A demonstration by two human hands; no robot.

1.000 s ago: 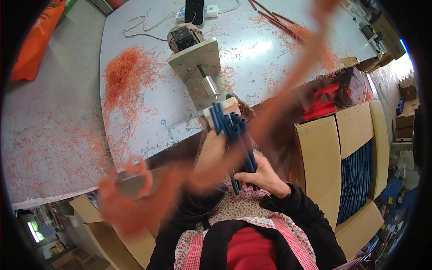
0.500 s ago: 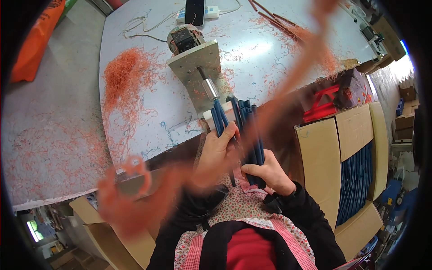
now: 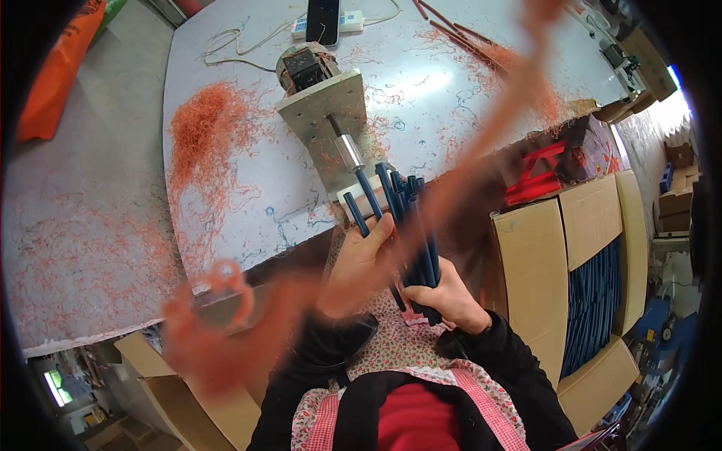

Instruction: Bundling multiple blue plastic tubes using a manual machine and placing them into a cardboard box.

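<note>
A motor (image 3: 304, 69) on a mount has a shaft ending in a silver metal sleeve (image 3: 350, 152) that points toward me. Pinched in my left hand (image 3: 359, 246) are slim dark blue tubes. One blue tube (image 3: 368, 194) has its far end at the sleeve's mouth; whether it sits inside I cannot tell. Another tube (image 3: 355, 214) in that hand angles off to the left, its end free. My right hand (image 3: 456, 297) is closed round the lower part of a bundle of blue tubes (image 3: 430, 259). A blurred orange strand close to the camera partly hides the bundle and my left hand.
Orange shavings (image 3: 201, 124) lie heaped on the white table (image 3: 421, 128), with blue curls nearby. Brown-red rods (image 3: 470, 45), a phone (image 3: 323, 21) and a power strip (image 3: 351, 21) lie farther back. At right stands a cardboard box (image 3: 530, 286) of blue tubes.
The tubes in my left hand have spread: one has swung left, away from the sleeve, while another stays lined up with it. My right hand's bundle has dropped slightly toward me.
</note>
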